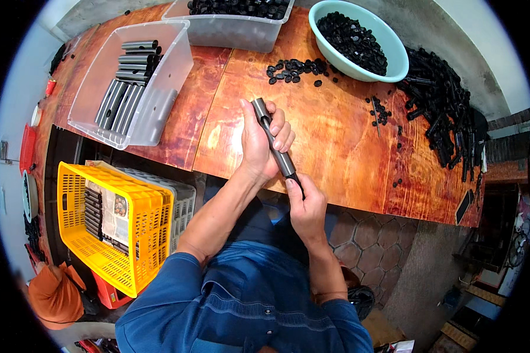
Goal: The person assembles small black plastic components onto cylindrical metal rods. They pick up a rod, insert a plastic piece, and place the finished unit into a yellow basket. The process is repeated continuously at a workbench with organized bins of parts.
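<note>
A dark grey metal tube [284, 160] with an oblong opening near its upper end slants across the front edge of the table. Wrapped round its upper half is my left hand [264, 138], closed, with the thumb along the side. My right hand [306, 206] pinches a black part [296, 179] at the tube's lower end; the fingers hide most of that part, and I cannot tell how deep it sits in the tube. Similar grey tubes [119, 106] lie stacked in a clear plastic bin [168, 117] at the left.
Black caps fill a pale green basin [399, 65]; loose caps [297, 69] lie beside it. Black rod-like parts [447, 117] are heaped at the right. Another clear bin [235, 40] stands behind. A yellow crate [150, 217] holds tubes at lower left; a person in orange [56, 297] is beyond.
</note>
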`<action>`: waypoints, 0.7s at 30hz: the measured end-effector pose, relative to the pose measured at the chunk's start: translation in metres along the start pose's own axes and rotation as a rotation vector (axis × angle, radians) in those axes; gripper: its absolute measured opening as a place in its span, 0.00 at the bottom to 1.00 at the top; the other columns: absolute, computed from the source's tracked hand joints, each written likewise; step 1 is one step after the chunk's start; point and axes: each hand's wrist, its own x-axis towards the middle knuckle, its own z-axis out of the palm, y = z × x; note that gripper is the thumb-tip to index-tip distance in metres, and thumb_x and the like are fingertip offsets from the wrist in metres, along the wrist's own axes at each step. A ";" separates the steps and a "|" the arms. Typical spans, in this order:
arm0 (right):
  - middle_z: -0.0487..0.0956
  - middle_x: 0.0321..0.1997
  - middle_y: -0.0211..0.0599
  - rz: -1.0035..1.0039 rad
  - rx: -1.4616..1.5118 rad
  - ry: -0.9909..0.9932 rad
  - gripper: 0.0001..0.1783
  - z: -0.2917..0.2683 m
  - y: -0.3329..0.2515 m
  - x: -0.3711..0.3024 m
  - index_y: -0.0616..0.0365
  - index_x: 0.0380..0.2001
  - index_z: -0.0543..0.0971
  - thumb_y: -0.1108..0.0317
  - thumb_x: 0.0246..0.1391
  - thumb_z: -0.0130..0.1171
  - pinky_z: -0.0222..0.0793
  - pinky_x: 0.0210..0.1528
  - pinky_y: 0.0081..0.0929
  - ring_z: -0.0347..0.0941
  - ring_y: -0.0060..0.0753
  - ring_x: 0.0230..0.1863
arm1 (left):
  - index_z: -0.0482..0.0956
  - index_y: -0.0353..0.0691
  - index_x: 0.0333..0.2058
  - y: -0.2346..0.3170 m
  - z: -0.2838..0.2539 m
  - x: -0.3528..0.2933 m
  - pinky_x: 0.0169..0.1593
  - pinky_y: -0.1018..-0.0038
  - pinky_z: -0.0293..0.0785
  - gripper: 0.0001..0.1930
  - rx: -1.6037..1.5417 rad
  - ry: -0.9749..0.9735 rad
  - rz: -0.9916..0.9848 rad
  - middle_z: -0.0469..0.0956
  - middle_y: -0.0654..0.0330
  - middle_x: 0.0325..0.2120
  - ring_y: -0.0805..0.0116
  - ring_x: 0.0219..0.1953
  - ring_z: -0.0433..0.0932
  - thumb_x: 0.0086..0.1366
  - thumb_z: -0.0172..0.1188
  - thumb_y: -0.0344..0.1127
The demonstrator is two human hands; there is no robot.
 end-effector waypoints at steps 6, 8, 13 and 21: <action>0.78 0.33 0.49 0.068 0.041 -0.065 0.15 -0.005 0.003 0.001 0.65 0.46 0.78 0.64 0.65 0.58 0.70 0.38 0.34 0.75 0.37 0.34 | 0.68 0.45 0.38 0.002 0.000 0.001 0.16 0.79 0.56 0.29 0.033 -0.043 -0.016 0.59 0.68 0.17 0.78 0.11 0.56 0.75 0.35 0.67; 0.79 0.44 0.49 0.019 0.122 -0.075 0.22 -0.008 0.010 -0.001 0.67 0.50 0.77 0.57 0.65 0.57 0.71 0.47 0.33 0.76 0.36 0.43 | 0.69 0.46 0.38 0.004 0.000 0.001 0.19 0.76 0.57 0.30 0.006 -0.052 -0.033 0.61 0.67 0.17 0.76 0.13 0.57 0.75 0.34 0.68; 0.72 0.62 0.50 -0.297 0.221 0.461 0.46 -0.012 0.028 -0.012 0.70 0.61 0.67 0.32 0.66 0.41 0.58 0.70 0.41 0.67 0.43 0.65 | 0.70 0.45 0.38 0.008 0.001 0.002 0.18 0.77 0.57 0.30 -0.043 0.089 -0.055 0.59 0.68 0.17 0.77 0.13 0.57 0.74 0.35 0.68; 0.63 0.69 0.51 -0.319 0.363 0.555 0.51 0.009 0.012 0.016 0.67 0.64 0.63 0.25 0.63 0.37 0.45 0.73 0.43 0.57 0.44 0.72 | 0.68 0.46 0.37 -0.020 0.016 -0.016 0.16 0.78 0.55 0.29 0.020 0.182 -0.104 0.58 0.68 0.14 0.77 0.11 0.55 0.74 0.37 0.68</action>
